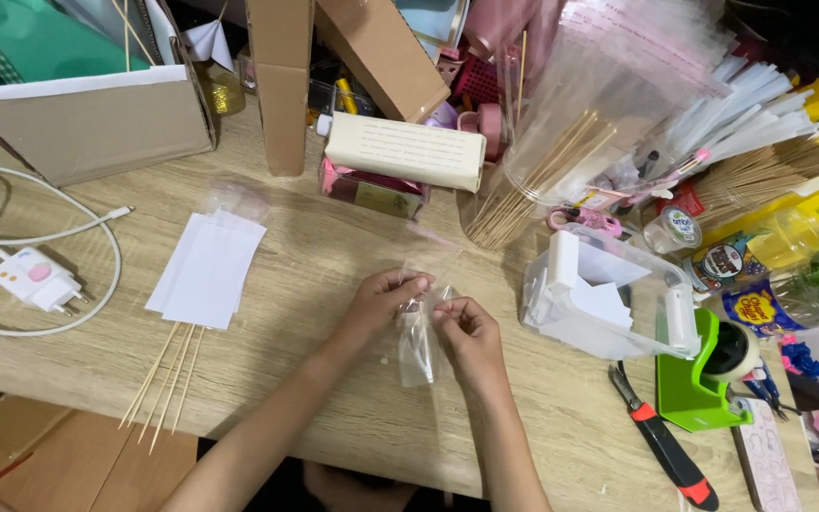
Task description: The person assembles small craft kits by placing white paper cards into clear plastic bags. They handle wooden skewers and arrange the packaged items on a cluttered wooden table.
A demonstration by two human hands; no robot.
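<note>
Hands meet mid-worktop (334, 256): our left hand (383, 301) and right hand (466, 334) both pinch a clear cellophane sleeve (417, 349), fingertips at its mouth.

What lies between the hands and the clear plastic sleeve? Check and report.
Nothing visible. The left hand and right hand both already pinch the clear plastic sleeve at its top, above the wooden table.
</note>
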